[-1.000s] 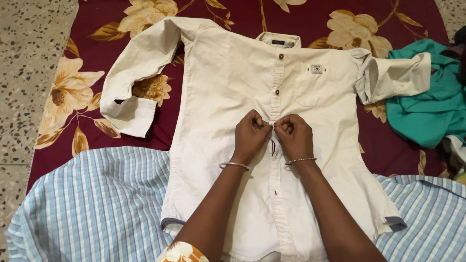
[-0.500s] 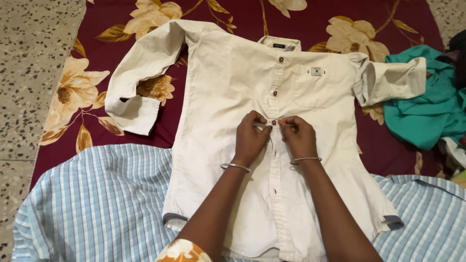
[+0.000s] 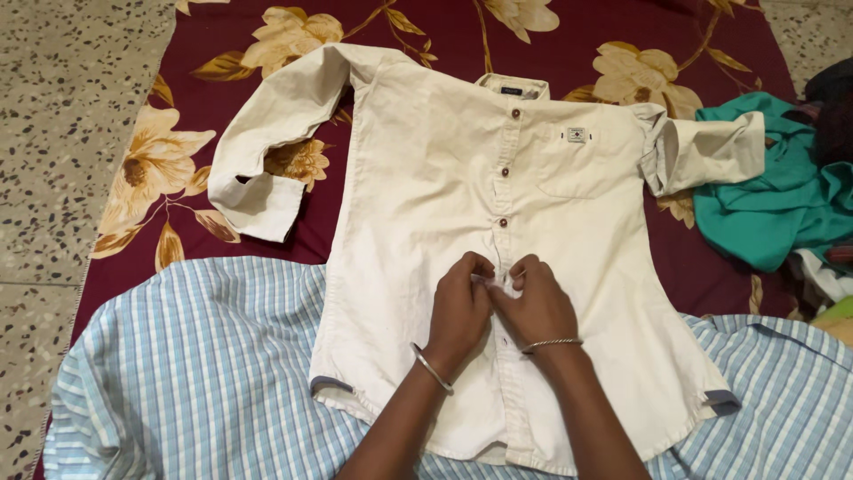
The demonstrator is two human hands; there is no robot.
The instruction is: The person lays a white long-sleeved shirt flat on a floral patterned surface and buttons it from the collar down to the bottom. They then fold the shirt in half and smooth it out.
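Observation:
A cream long-sleeved shirt (image 3: pixel 426 169) lies face up on a maroon floral cloth (image 3: pixel 178 151), its top three dark buttons closed. My left hand (image 3: pixel 460 309) and my right hand (image 3: pixel 536 307) meet at the front placket, a little below the third button (image 3: pixel 502 222). Both pinch the placket edges with fingers curled tight. What sits between the fingertips is hidden. Each wrist wears a thin metal bangle. The shirt's left sleeve (image 3: pixel 267 133) is bent down; its right sleeve (image 3: pixel 711 151) is folded across.
A blue checked garment (image 3: pixel 195 364) lies under the shirt's hem and spreads across the near side. A teal garment (image 3: pixel 773 196) is heaped at the right. Speckled stone floor (image 3: pixel 53 133) shows at the left.
The third button is now fastened. Both hands have moved down the placket toward the hem and pinch it lower.

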